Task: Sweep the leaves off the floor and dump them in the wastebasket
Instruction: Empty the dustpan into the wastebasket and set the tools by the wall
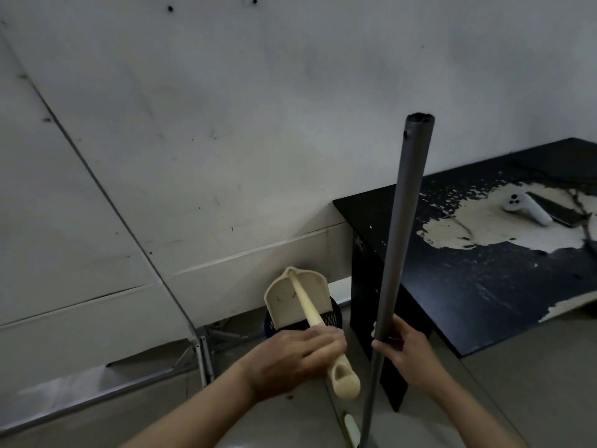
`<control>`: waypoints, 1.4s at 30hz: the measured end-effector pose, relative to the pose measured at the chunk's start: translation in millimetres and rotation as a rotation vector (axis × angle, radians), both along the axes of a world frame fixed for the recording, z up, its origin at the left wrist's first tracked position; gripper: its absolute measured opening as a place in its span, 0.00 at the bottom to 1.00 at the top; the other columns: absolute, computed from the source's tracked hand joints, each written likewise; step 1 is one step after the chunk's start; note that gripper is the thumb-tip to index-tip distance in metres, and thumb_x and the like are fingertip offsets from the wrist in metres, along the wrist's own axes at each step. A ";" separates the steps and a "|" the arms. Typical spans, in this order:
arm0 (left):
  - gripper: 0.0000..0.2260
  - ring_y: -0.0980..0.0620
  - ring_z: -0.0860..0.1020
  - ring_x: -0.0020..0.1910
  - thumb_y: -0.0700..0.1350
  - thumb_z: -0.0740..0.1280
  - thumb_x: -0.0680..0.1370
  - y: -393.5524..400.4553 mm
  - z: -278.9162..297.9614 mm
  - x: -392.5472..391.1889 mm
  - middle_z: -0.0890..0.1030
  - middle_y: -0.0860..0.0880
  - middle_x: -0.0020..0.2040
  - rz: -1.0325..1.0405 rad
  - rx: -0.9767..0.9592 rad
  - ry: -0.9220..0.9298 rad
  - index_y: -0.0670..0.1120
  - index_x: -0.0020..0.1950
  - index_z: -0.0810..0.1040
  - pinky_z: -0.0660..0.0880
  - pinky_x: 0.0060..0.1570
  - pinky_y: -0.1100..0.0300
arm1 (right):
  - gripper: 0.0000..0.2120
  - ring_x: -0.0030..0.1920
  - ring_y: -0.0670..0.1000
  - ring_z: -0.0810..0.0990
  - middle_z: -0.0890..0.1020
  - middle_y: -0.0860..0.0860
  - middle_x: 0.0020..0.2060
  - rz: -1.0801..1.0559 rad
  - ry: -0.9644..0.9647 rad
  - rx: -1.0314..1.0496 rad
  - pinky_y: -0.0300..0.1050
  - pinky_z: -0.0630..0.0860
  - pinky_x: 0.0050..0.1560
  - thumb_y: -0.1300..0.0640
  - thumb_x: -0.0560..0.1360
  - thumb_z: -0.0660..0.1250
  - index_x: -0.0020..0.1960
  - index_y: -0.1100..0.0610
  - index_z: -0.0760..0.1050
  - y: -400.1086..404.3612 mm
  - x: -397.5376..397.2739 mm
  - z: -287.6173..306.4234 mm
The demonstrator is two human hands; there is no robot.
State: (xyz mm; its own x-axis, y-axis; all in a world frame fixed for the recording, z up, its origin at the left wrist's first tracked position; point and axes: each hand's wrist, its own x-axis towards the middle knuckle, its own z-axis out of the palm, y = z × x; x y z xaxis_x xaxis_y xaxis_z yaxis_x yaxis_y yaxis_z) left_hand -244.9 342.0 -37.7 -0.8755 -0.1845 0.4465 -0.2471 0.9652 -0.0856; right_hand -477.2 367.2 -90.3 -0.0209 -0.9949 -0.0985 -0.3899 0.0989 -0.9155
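My left hand grips the handle of a cream plastic dustpan. The pan is tipped over a dark mesh wastebasket that stands on the floor against the wall; most of the basket is hidden behind the pan. My right hand is closed around a grey broom pole, which stands nearly upright. The broom's head is out of view below. No leaves show in the pan or on the visible floor.
A black table with peeling paint stands right of the basket, bearing a white controller. A folded metal frame leans on the white wall at left. A green-white object lies at the bottom edge.
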 end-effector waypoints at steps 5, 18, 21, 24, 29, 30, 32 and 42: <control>0.16 0.52 0.79 0.54 0.44 0.63 0.73 0.2 6.8 4.8 0.83 0.46 0.51 -0.017 -0.035 -0.013 0.43 0.59 0.68 0.75 0.55 0.62 | 0.17 0.51 0.46 0.78 0.79 0.43 0.44 -0.014 0.002 0.016 0.44 0.74 0.57 0.64 0.70 0.69 0.45 0.42 0.70 -3.7 1.4 -3.1; 0.17 0.43 0.83 0.39 0.56 0.59 0.78 -12.9 42.1 37.4 0.83 0.38 0.48 0.342 0.140 0.447 0.44 0.58 0.68 0.80 0.32 0.51 | 0.13 0.47 0.41 0.77 0.79 0.44 0.43 0.000 0.023 -0.001 0.32 0.71 0.48 0.63 0.71 0.69 0.49 0.48 0.71 -5.5 -0.5 -4.3; 0.18 0.53 0.82 0.41 0.58 0.61 0.76 -10.2 70.0 52.5 0.81 0.47 0.49 0.449 0.164 0.602 0.45 0.57 0.69 0.81 0.38 0.56 | 0.12 0.47 0.40 0.77 0.79 0.44 0.43 0.024 0.044 -0.002 0.34 0.72 0.49 0.63 0.71 0.68 0.49 0.50 0.71 -8.5 3.5 -3.5; 0.14 0.69 0.78 0.46 0.52 0.66 0.74 -8.0 97.2 72.8 0.78 0.66 0.50 0.539 0.113 0.738 0.47 0.55 0.69 0.76 0.43 0.74 | 0.13 0.46 0.40 0.77 0.79 0.41 0.42 0.058 0.064 -0.020 0.29 0.70 0.44 0.63 0.71 0.68 0.47 0.47 0.71 -11.6 11.3 0.0; 0.16 0.61 0.81 0.48 0.48 0.69 0.74 7.4 136.8 111.5 0.80 0.63 0.47 0.603 0.020 1.007 0.57 0.54 0.65 0.79 0.47 0.62 | 0.13 0.44 0.39 0.77 0.79 0.41 0.42 0.101 0.094 -0.047 0.28 0.70 0.42 0.63 0.71 0.69 0.48 0.48 0.71 -16.9 23.9 1.6; 0.16 0.60 0.81 0.48 0.49 0.70 0.73 9.9 142.0 121.6 0.80 0.62 0.47 0.610 0.025 1.048 0.56 0.55 0.65 0.79 0.48 0.61 | 0.13 0.45 0.40 0.77 0.79 0.42 0.42 0.104 0.090 -0.049 0.30 0.71 0.44 0.63 0.71 0.69 0.46 0.47 0.71 -18.0 25.9 1.2; 0.18 0.59 0.80 0.49 0.53 0.70 0.72 13.7 149.1 144.4 0.80 0.61 0.46 0.623 0.073 1.109 0.51 0.56 0.66 0.78 0.51 0.62 | 0.15 0.45 0.40 0.78 0.80 0.45 0.42 0.119 0.084 -0.046 0.31 0.71 0.45 0.63 0.71 0.69 0.44 0.44 0.70 -20.2 30.5 2.1; 0.24 0.61 0.79 0.46 0.64 0.70 0.66 35.8 132.3 210.6 0.79 0.60 0.44 0.879 0.159 1.156 0.53 0.54 0.69 0.76 0.50 0.66 | 0.13 0.44 0.40 0.78 0.81 0.48 0.43 0.179 0.089 -0.044 0.28 0.72 0.40 0.64 0.71 0.68 0.51 0.51 0.71 -33.6 51.2 -0.4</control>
